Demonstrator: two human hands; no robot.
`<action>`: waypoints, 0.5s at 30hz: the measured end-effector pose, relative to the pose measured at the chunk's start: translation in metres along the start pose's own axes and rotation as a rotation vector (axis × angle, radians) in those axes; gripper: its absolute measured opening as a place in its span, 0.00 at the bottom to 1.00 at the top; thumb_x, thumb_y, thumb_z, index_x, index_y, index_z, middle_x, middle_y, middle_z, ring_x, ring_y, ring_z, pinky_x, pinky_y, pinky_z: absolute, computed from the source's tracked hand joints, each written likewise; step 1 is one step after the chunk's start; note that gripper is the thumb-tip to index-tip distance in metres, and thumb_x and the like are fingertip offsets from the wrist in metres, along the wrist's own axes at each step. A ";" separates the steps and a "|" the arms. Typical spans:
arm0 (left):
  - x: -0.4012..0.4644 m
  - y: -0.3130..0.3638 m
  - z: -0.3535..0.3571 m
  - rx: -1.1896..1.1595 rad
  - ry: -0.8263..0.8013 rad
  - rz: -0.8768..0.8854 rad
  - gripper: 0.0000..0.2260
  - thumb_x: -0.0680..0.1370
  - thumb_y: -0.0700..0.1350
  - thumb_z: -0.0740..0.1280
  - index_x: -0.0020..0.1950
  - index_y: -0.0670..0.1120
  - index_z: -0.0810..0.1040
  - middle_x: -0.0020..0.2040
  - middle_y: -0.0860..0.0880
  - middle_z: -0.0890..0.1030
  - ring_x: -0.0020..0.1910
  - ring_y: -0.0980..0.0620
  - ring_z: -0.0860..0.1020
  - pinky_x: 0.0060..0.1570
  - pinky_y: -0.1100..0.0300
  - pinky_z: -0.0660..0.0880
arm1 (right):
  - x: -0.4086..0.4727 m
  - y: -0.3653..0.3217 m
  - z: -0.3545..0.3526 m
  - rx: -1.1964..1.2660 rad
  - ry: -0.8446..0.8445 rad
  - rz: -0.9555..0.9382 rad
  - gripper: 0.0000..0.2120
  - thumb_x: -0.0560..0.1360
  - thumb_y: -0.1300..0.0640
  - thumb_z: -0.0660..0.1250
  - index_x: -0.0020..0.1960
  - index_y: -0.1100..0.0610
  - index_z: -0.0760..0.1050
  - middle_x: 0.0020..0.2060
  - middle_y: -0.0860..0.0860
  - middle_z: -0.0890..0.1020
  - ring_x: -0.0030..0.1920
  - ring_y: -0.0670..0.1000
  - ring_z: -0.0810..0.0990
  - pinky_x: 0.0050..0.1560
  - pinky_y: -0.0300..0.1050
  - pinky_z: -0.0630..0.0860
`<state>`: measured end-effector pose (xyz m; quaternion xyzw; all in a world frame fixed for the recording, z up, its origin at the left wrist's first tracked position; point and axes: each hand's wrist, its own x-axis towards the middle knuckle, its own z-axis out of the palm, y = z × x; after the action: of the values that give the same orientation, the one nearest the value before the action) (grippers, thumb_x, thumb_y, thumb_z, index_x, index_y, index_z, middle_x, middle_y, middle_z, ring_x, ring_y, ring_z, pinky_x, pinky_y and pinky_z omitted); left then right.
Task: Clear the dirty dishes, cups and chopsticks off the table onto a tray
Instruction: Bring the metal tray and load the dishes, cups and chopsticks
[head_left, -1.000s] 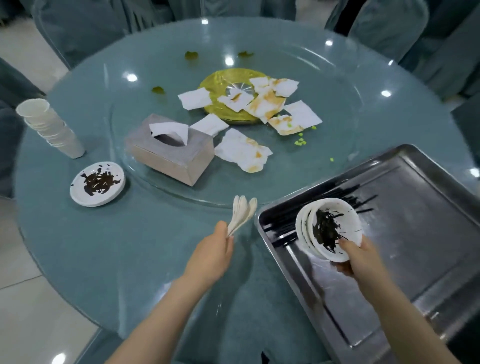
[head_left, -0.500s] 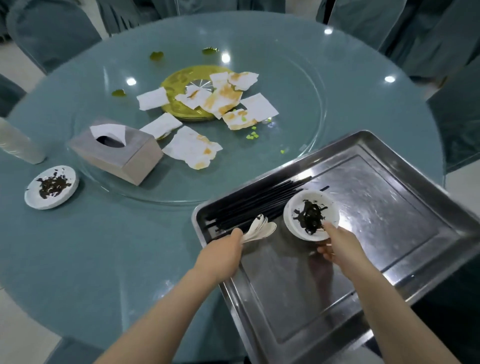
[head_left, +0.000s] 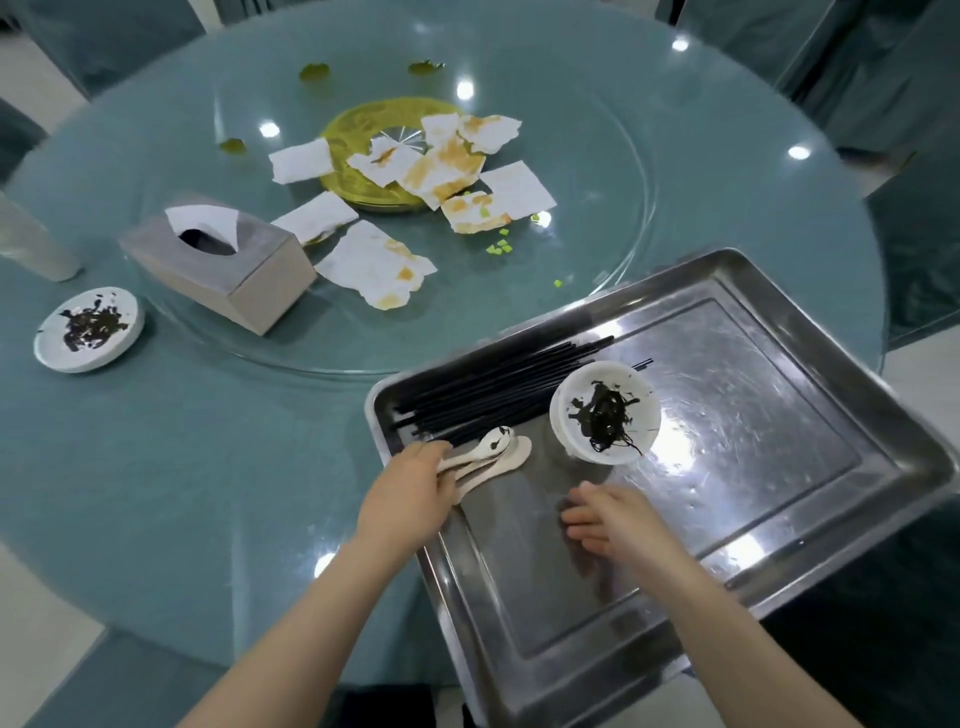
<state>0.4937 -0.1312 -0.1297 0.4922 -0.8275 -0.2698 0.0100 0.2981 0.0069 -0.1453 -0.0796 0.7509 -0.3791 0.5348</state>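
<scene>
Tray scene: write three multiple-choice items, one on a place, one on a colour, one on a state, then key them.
1. Where do the chopsticks lie?
A. on the tray
B. on the glass turntable
C. in the tissue box

2. What colour are they?
A. white
B. black
C. red

3. What is the left hand doing?
A. resting empty
B. gripping the spoons
C. lifting a bowl

Answers: 1 A, they lie along the tray's far left edge beside the bowls. 2 B, they show as dark sticks. 3 B, its fingers close on the spoon handles; the right hand is empty.

Steel-grey tray (head_left: 779, 415); black chopsticks (head_left: 488, 387); white bowls (head_left: 605, 410), dark-smeared; teal table (head_left: 182, 467).
</scene>
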 end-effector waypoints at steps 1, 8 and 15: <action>-0.003 -0.006 -0.008 -0.076 0.047 -0.010 0.16 0.78 0.46 0.62 0.66 0.48 0.73 0.62 0.49 0.77 0.58 0.48 0.76 0.53 0.58 0.71 | -0.002 -0.003 0.008 -0.004 -0.016 -0.020 0.10 0.79 0.50 0.62 0.49 0.55 0.78 0.40 0.52 0.85 0.41 0.52 0.84 0.42 0.42 0.78; -0.024 -0.095 -0.064 -0.301 0.232 -0.185 0.17 0.78 0.42 0.65 0.66 0.48 0.73 0.58 0.51 0.79 0.57 0.53 0.76 0.52 0.61 0.68 | -0.010 -0.051 0.083 -0.056 -0.106 -0.136 0.15 0.79 0.57 0.61 0.37 0.59 0.79 0.29 0.52 0.83 0.30 0.47 0.81 0.32 0.36 0.74; -0.046 -0.215 -0.120 -0.410 0.342 -0.356 0.15 0.77 0.37 0.65 0.64 0.45 0.75 0.54 0.48 0.80 0.53 0.50 0.77 0.51 0.59 0.68 | -0.006 -0.097 0.211 -0.148 -0.195 -0.217 0.09 0.78 0.59 0.62 0.41 0.58 0.77 0.28 0.50 0.82 0.27 0.45 0.78 0.28 0.36 0.68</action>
<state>0.7254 -0.2251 -0.1136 0.6553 -0.6430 -0.3421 0.2004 0.4555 -0.1604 -0.1069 -0.2359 0.7084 -0.3687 0.5537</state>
